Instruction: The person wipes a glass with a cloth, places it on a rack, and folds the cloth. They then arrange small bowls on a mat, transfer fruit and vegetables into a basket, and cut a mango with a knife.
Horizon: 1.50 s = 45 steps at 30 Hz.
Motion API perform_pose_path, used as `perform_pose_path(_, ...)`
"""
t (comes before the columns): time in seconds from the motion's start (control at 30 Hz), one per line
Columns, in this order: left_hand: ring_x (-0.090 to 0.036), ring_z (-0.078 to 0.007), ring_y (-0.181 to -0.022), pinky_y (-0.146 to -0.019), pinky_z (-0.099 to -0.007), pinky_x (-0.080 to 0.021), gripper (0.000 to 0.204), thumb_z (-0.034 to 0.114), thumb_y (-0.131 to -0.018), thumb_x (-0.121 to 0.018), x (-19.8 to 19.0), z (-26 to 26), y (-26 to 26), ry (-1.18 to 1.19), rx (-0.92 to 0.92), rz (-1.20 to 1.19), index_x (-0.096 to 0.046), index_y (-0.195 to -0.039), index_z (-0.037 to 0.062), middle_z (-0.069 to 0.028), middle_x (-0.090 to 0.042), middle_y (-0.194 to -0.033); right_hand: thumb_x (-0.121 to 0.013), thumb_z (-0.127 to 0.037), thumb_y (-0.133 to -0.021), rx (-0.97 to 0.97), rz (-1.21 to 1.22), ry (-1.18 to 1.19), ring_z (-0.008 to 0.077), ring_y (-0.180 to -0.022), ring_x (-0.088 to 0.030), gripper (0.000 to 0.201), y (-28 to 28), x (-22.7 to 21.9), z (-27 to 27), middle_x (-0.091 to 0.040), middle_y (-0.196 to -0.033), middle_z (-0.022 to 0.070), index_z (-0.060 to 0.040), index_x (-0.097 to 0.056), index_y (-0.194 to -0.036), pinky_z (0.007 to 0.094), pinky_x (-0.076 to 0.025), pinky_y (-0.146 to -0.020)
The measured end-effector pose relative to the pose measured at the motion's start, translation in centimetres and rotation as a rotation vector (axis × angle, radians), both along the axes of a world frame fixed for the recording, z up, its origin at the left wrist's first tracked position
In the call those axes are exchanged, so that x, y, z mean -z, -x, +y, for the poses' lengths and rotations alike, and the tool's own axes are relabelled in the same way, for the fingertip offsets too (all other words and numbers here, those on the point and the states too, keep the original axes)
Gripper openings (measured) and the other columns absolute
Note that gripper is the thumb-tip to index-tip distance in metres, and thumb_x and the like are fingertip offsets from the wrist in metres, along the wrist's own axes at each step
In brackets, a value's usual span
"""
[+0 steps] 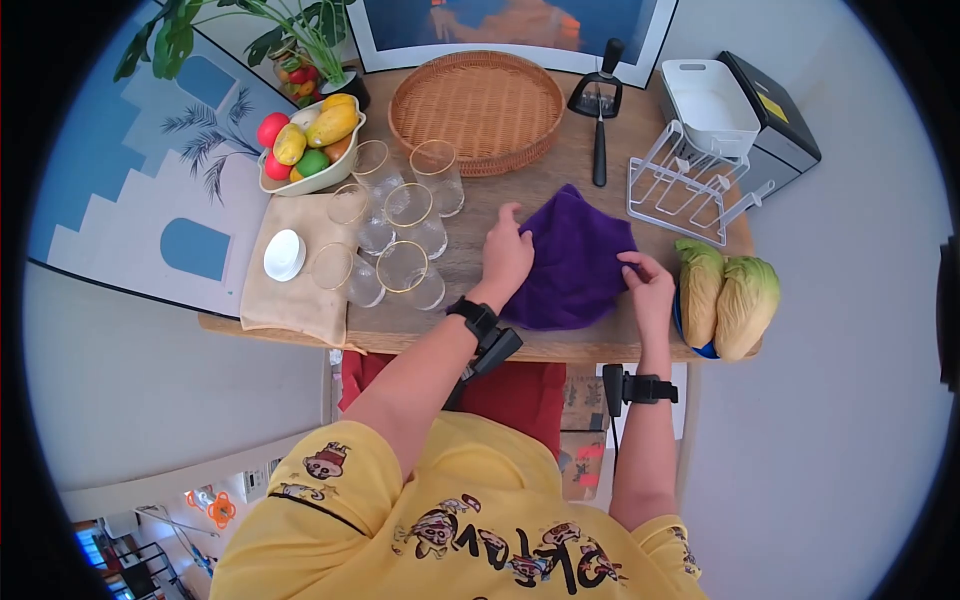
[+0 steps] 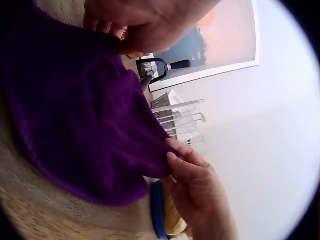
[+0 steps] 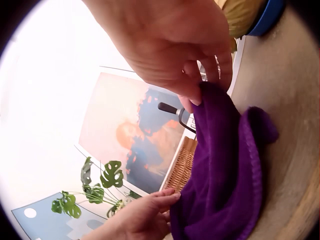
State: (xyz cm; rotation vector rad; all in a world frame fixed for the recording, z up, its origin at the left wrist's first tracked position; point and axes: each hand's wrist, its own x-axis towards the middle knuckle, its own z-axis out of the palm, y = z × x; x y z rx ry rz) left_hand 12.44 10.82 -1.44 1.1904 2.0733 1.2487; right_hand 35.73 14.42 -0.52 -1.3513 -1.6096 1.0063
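A purple cloth (image 1: 572,262) lies spread and rumpled over the wooden table between my hands. Its left edge is pinched by my left hand (image 1: 508,256), thumb and fingers together on the fabric. At the opposite side my right hand (image 1: 648,288) pinches the edge between thumb and fingertips. In the right wrist view the cloth (image 3: 220,165) hangs in folds from the right hand's fingertips, one corner curling up. The left wrist view shows the cloth (image 2: 85,110) stretched between both hands.
Several gold-rimmed glasses (image 1: 403,268) stand left of the cloth, near a beige towel (image 1: 290,312) with a white cup (image 1: 285,256). Behind are a fruit basket (image 1: 345,168), a wicker tray (image 1: 476,110) and a spatula (image 1: 600,150). Right are a white rack (image 1: 680,221) and cabbages (image 1: 748,300).
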Motion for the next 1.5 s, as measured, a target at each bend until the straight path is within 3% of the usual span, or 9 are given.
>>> perform_pose_path(0.1, -0.066, -0.0411, -0.089, -0.082, -0.0476, -0.051, 0.035, 0.004, -0.088, -0.064, -1.9, -1.3, 0.8, -0.087, -0.041, -0.058, -0.054, -0.122, 0.0073, -0.0184, -0.068, -0.09, -0.068, 0.003, -0.088, 0.006, 0.389, 0.047, 0.0034, -0.078, -0.05, 0.022, -0.9, -4.3, -1.2, -0.063, -0.089, -0.0055, -0.0025, -0.073, -0.108, 0.0199, -0.04, -0.071)
perform_pose_path(0.27, -0.058, -0.0081, -0.08, -0.073, -0.0235, -0.047, 0.02, -0.003, -0.093, -0.06, -3.8, -2.7, 1.5, -0.314, -0.024, -0.49, -0.061, -0.112, 0.0059, -0.0002, -0.064, -0.09, -0.068, 0.009, -0.084, 0.112, 0.538, 0.079, 0.0042, -0.089, -0.051, 0.043, -3.9, -7.1, -1.6, -0.059, -0.099, -0.0047, -0.0039, -0.066, -0.125, 0.0211, -0.041, -0.081)
perform_pose_path(0.5, -0.057, -0.0063, -0.082, -0.076, -0.0215, -0.047, 0.023, -0.004, -0.092, -0.062, -8.3, -4.3, 1.2, -0.373, 0.026, -0.603, -0.071, -0.112, 0.0034, 0.0003, -0.064, -0.095, -0.064, 0.014, -0.081, 0.119, 0.31, -0.048, 0.0068, -0.088, -0.054, 0.055, -5.5, -10.6, -3.1, -0.06, -0.103, 0.0001, -0.0032, -0.059, -0.133, 0.021, -0.045, -0.082)
perform_pose_path(0.83, -0.06, -0.0122, -0.088, -0.081, -0.0252, -0.048, 0.032, -0.005, -0.085, -0.067, -10.3, -7.2, 1.8, -0.336, 0.117, -0.057, -0.071, -0.115, 0.0036, -0.0039, -0.064, -0.104, -0.067, 0.01, -0.084, 0.16, 0.234, -0.06, 0.0079, -0.086, -0.058, 0.029, -7.5, -11.2, -4.0, -0.064, -0.09, -0.0013, -0.0001, -0.072, -0.11, 0.021, -0.046, -0.081)
perform_pose_path(1.03, -0.061, -0.0192, -0.087, -0.081, -0.031, -0.05, 0.015, -0.002, -0.084, -0.069, -10.0, -8.6, 1.8, -0.456, 0.058, 0.049, -0.066, -0.098, 0.0007, -0.008, -0.063, -0.095, -0.069, 0.004, -0.087, 0.14, 0.088, -0.24, 0.0091, -0.091, -0.058, 0.018, -8.9, -10.7, -4.8, -0.063, -0.095, -0.0005, 0.0015, -0.07, -0.105, 0.0237, -0.045, -0.084)
perform_pose_path(1.13, -0.059, -0.0168, -0.086, -0.08, -0.0297, -0.048, 0.016, 0.002, -0.089, -0.067, -8.7, -9.0, 2.0, -0.591, 0.16, -0.208, -0.057, -0.101, 0.001, -0.0056, -0.06, -0.092, -0.068, -0.006, -0.093, 0.158, 0.081, -0.337, 0.0095, -0.092, -0.058, 0.012, -8.1, -11.6, -5.4, -0.063, -0.099, 0.0014, 0.0008, -0.067, -0.103, 0.0251, -0.045, -0.085)
perform_pose_path(1.2, -0.055, -0.0153, -0.085, -0.078, -0.0276, -0.045, 0.019, 0.007, -0.096, -0.062, -8.2, -9.5, 1.9, -0.309, 0.199, -0.736, -0.049, -0.109, 0.0039, -0.005, -0.056, -0.094, -0.063, -0.016, -0.099, 0.163, 0.231, -0.068, 0.01, -0.091, -0.058, 0.016, -7.3, -11.4, -5.0, -0.063, -0.095, 0.0026, -0.0007, -0.064, -0.106, 0.025, -0.045, -0.084)
perform_pose_path(1.37, -0.055, -0.02, -0.076, -0.075, -0.0343, -0.047, 0.022, 0.013, -0.099, -0.058, 0.6, -6.4, 2.0, -0.199, -0.028, -0.313, -0.045, -0.115, 0.0053, -0.0082, -0.056, -0.086, -0.063, -0.019, -0.098, 0.098, -0.182, -0.165, 0.0159, -0.081, -0.061, 0.026, -5.4, -1.5, 0.2, -0.067, -0.09, 0.0093, 0.0005, -0.061, -0.115, 0.0303, -0.049, -0.077)
perform_pose_path(1.5, -0.066, -0.0342, -0.09, -0.082, -0.0428, -0.05, 0.039, 0.013, -0.093, -0.064, 1.0, -6.7, 1.8, 0.114, -0.077, -0.262, -0.043, -0.125, 0.0058, -0.018, -0.065, -0.1, -0.071, -0.022, -0.091, 0.1, -0.352, 0.09, 0.0271, -0.084, -0.063, 0.04, -5.1, 3.5, 0.6, -0.066, -0.092, 0.0141, -0.0072, -0.057, -0.125, 0.0376, -0.051, -0.08)
